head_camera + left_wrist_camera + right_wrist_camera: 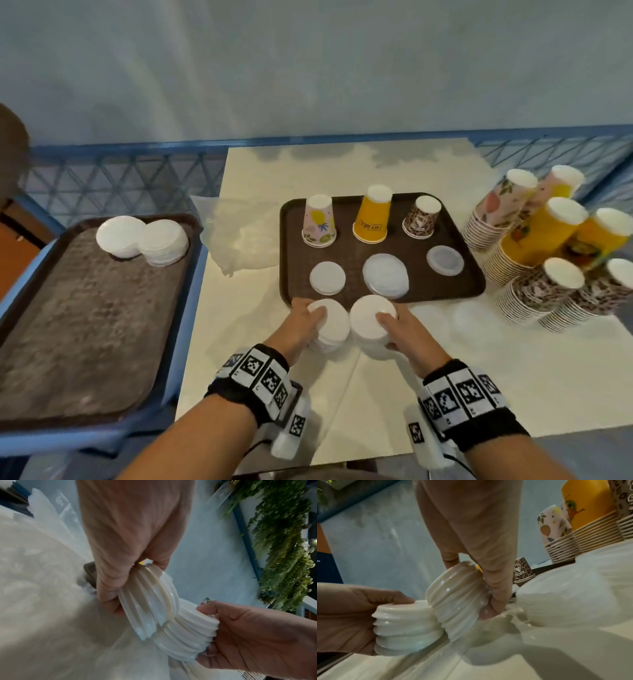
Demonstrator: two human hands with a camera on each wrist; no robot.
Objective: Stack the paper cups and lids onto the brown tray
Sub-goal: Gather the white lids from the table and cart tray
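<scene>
The brown tray (349, 260) lies mid-table and carries three upturned cups: pink (318, 221), yellow (373, 216) and leopard-print (421, 217). In front of them lie three lid piles (327, 277), (386, 279), (445, 260). Just short of the tray's near edge, my left hand (317, 325) grips a stack of white lids (330, 322) (150, 608). My right hand (387, 325) grips a second lid stack (371, 318) (457, 601). The two stacks touch side by side, a little above the table.
Tall nested cup stacks (548, 246) crowd the table's right side. A second brown tray (102, 308) on the left holds two white lid piles (144, 240). A crumpled clear plastic bag (239, 236) lies between the trays. A blue lattice rail (102, 178) runs behind.
</scene>
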